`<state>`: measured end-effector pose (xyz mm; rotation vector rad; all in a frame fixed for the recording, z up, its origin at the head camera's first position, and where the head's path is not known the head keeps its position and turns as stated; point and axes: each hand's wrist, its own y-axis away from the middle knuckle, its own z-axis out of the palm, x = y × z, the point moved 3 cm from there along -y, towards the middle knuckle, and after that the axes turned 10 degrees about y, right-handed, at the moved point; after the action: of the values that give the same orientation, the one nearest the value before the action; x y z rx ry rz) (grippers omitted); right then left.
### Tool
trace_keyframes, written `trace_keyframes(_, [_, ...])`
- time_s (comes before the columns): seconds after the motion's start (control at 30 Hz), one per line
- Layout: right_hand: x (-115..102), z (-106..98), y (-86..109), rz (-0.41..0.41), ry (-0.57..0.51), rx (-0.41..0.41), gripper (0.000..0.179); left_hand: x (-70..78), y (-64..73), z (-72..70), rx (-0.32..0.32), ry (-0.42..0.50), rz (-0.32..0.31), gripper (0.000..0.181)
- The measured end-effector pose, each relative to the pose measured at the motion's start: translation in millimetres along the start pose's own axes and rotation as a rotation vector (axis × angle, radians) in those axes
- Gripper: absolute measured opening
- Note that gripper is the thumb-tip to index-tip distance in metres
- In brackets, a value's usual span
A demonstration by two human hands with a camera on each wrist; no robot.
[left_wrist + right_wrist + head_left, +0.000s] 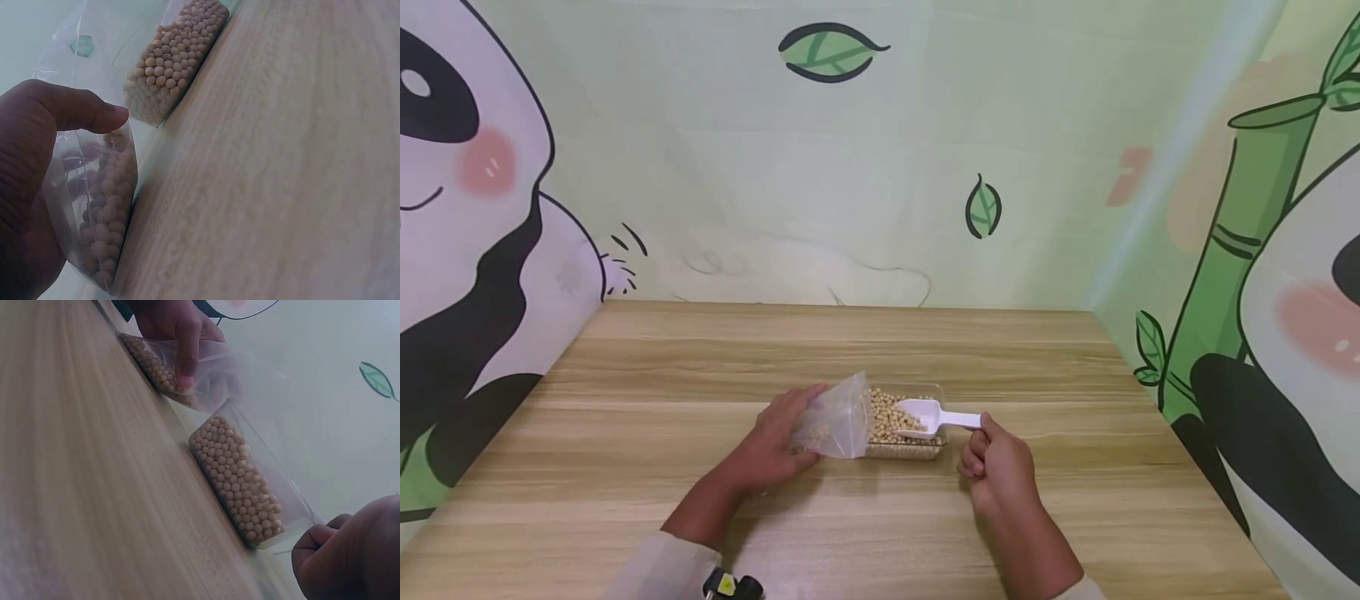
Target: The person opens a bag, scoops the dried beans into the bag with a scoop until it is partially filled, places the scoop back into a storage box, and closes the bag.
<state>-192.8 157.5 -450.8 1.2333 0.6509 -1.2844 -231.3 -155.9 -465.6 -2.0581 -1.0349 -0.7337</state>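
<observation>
A clear plastic box (231, 481) of small round beige balls (886, 410) sits on the table. My left hand (778, 433) grips a clear plastic bag (842, 421), thumb on the near side, its mouth toward the box's left end. More balls (107, 219) lie in the bottom of the bag, which rests low against the tabletop. My right hand (1000, 462) holds a white scoop (927, 415) by its handle, from the right. The scoop's bowl lies among the balls at the top of the box. In the right wrist view the box wall mostly hides the scoop.
The wood-grain table (820, 342) extends around the box and bag. Behind and beside it hang panels (700, 167) printed with pandas, leaves and bamboo. A small black device (730, 583) sits at my left sleeve.
</observation>
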Motion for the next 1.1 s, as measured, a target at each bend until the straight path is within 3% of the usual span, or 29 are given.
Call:
trace_keyframes(0.13, [2,1,-1.0,0.035,-0.048,-0.022,0.029,-0.4,0.6,-0.6,0.009,0.019,0.017,0.086])
trace_keyframes(0.17, [2,1,-1.1,0.043,-0.060,-0.031,0.029,-6.8,0.3,1.1,0.012,0.012,0.023,0.088])
trace_keyframes(0.27, [3,1,-2.2,0.063,-0.097,-0.055,0.029,-2.6,-0.4,0.1,-0.006,0.009,-0.029,0.088])
trace_keyframes(0.37, [3,0,-2.6,0.073,-0.126,-0.074,0.029,-2.6,-0.8,0.9,-0.013,-0.010,-0.042,0.087])
trace_keyframes(0.4, [3,0,-2.7,0.076,-0.137,-0.077,0.029,3.8,-0.7,-0.6,-0.019,-0.004,-0.057,0.085])
trace_keyframes(0.6, [1,1,-1.4,0.064,-0.194,-0.099,0.032,3.5,-0.2,-1.0,-0.009,0.004,-0.042,0.085])
trace_keyframes(1.1, [-3,2,2.2,0.030,-0.241,-0.149,0.044,1.7,0.4,-0.6,-0.025,0.038,-0.094,0.087])
